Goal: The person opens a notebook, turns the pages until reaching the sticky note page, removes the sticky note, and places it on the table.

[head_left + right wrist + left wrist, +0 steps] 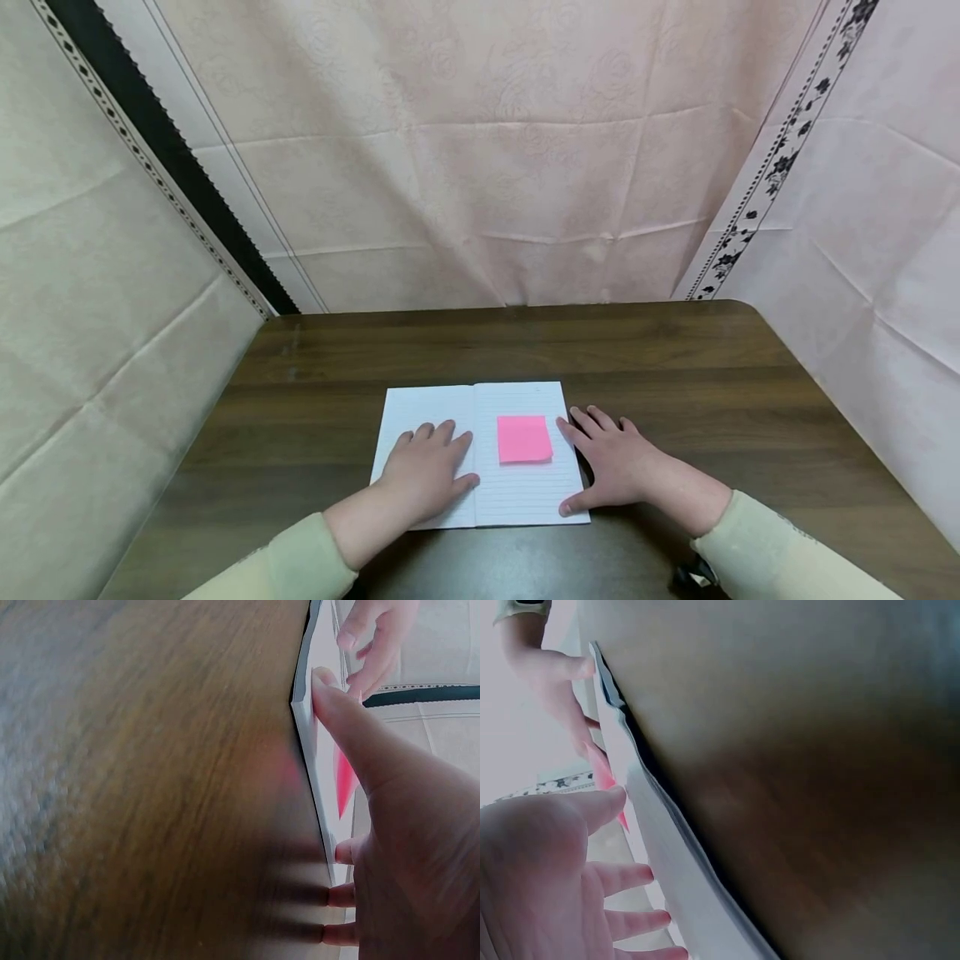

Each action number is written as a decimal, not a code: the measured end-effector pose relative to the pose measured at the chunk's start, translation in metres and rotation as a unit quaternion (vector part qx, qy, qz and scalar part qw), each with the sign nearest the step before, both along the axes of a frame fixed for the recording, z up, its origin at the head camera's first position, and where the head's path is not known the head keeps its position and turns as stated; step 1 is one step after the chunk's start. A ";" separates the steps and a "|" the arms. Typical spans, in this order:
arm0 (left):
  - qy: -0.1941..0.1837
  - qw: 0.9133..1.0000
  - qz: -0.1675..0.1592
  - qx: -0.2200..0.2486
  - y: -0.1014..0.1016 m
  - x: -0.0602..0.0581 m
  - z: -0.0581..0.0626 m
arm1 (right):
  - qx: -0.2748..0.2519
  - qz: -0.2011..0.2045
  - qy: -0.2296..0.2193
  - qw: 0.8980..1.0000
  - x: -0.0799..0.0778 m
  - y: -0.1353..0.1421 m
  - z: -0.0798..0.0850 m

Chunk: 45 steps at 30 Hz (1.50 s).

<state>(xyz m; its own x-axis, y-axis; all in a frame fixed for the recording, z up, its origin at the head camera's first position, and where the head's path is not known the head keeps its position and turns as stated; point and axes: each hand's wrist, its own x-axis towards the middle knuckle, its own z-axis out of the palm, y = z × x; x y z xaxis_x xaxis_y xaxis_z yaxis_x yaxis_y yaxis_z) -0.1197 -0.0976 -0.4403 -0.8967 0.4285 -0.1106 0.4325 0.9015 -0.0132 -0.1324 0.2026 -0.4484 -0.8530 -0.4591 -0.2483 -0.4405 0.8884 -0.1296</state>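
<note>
An open notebook (pixel 525 500) with lined white pages lies flat on the table. On its right page is a square pink sticky note (pixel 523 439), its lower edge lifting a little off the paper. My left hand (pixel 425 471) rests on the left page with fingers spread, the thumb reaching just past the centre fold. At the right edge of the notebook, my right hand (pixel 618 460) has its thumb and index fingertip on the page margin, and the other fingertips reach the table beside it. In the right wrist view the thumb (pixel 352 720) presses near the page corner.
The dark wooden table (pixel 337 358) extends around the notebook on all sides. Pale cloth curtains (pixel 480 167) hang behind it and at both sides. A small black object (pixel 697 577) sits at the right sleeve's cuff.
</note>
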 end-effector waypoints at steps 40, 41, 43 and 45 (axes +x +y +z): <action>-0.098 0.988 0.116 0.022 0.007 -0.028 -0.007 | -0.001 -0.002 -0.002 1.000 -0.001 -0.001 0.002; -0.099 0.988 0.117 0.023 0.007 -0.028 -0.006 | -0.001 -0.002 -0.003 1.000 -0.001 -0.001 0.002; -0.099 0.988 0.117 0.025 0.007 -0.028 -0.006 | -0.002 -0.004 -0.004 1.000 -0.001 0.000 0.001; -0.101 0.988 0.118 0.026 0.007 -0.028 -0.006 | -0.004 -0.005 -0.006 1.000 -0.001 0.000 0.001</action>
